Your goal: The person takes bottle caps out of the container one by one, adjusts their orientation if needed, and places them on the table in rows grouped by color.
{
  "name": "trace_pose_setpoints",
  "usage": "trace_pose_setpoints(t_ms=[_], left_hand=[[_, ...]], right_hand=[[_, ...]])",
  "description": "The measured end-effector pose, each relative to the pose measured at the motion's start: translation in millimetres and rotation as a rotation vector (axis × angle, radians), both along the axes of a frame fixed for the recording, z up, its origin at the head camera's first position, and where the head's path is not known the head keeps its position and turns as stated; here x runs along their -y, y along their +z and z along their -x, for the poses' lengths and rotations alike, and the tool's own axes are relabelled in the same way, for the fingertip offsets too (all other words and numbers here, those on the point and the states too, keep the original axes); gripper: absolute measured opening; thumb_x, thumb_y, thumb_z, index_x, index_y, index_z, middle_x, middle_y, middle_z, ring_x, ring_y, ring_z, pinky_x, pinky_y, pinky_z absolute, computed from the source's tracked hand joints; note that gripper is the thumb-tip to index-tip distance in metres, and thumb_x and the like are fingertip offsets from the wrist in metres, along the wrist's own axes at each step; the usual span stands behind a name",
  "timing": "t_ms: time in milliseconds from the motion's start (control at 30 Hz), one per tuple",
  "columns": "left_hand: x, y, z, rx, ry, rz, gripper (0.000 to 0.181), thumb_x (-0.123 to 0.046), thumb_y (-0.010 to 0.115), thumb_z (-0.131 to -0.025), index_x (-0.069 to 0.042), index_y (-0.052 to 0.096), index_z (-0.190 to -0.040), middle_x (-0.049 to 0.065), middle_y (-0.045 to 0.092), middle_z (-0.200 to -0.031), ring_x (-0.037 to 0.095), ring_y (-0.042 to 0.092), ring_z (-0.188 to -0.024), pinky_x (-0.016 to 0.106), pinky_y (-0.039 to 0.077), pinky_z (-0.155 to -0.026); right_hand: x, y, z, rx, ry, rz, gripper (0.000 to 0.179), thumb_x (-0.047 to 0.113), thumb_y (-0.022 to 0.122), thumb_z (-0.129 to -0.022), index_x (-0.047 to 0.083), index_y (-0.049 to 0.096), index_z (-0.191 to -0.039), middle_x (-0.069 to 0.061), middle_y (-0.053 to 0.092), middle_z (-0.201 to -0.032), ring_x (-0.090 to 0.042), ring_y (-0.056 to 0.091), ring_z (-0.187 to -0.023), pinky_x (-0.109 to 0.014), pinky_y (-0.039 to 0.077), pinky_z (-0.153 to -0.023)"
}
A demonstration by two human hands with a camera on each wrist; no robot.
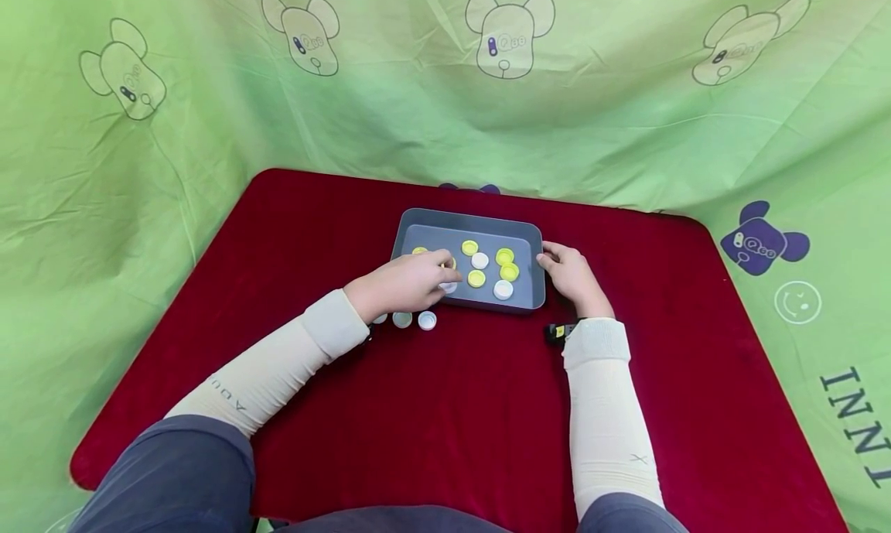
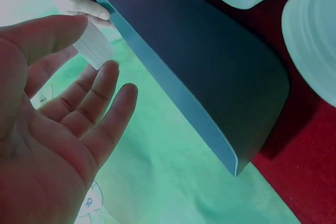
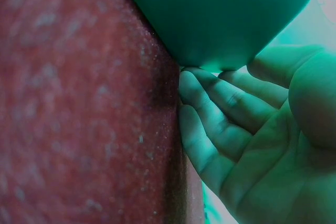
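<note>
My left hand (image 1: pixel 412 281) is over the left part of a grey tray (image 1: pixel 473 302), pinching a white bottle cap (image 2: pixel 95 46) between thumb and fingers. The other fingers of that hand spread loosely in the left wrist view. Yellow caps (image 1: pixel 469 247) and white caps (image 1: pixel 503 289) lie scattered inside the tray; some at the left are partly covered by the hand. At the tray's right end, my right hand (image 1: pixel 572 276) holds the wall, with the thumb at the rim and the fingertips low against the outside corner (image 3: pixel 210 51).
White caps (image 1: pixel 428 320) stand in a short row on the red tablecloth (image 1: pixel 445 409) in front of the tray, partly behind the left wrist. A black wrist device (image 1: pixel 559 333) sits by the right cuff. Green printed curtains (image 1: pixel 404 115) enclose the table's far side.
</note>
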State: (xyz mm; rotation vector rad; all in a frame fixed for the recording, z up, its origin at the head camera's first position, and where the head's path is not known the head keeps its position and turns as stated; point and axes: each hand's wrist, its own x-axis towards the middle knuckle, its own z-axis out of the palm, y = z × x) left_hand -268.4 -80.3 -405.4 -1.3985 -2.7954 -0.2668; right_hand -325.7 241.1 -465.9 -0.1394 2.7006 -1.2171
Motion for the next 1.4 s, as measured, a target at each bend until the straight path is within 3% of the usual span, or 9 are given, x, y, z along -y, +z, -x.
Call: trace_pose_setpoints(t_ms=[467,800,1400], left_hand=[[-0.3,-1.8,-10.0,-0.035,-0.036,-0.049,0.028,-0.008,0.062,-0.091,-0.014,0.071,-0.117,0.004,0.056,-0.106,0.015,0.055,-0.085,0.028,0.048,-0.066],[0.9,-4.9,-15.0,-0.050,-0.046,-0.033,0.027,-0.011,0.062,-0.091,-0.017,0.071,-0.117,0.003,0.055,-0.104,0.014,0.053,-0.086,0.027,0.048,-0.067],[-3.3,-11.2,-28.4,0.003,-0.057,-0.020,0.029,-0.013,0.067,-0.091,-0.017,0.070,-0.120,-0.001,0.059,-0.106,0.014,0.058,-0.093,0.028,0.050,-0.077]], right_hand=[[-2,2.1,-1.3,0.010,-0.001,0.005,0.050,0.023,0.049,-0.103,0.000,0.041,-0.146,-0.022,0.057,-0.130,-0.032,0.054,-0.119,-0.049,0.040,-0.101],[-1,1.1,-2.3,0.005,-0.002,0.005,0.049,0.021,0.050,-0.102,0.000,0.042,-0.146,-0.023,0.058,-0.128,-0.031,0.055,-0.116,-0.048,0.041,-0.100],[3,4.4,-2.1,0.019,-0.003,0.003,0.049,0.020,0.049,-0.103,-0.001,0.040,-0.146,-0.023,0.056,-0.130,-0.032,0.054,-0.120,-0.048,0.039,-0.102]])
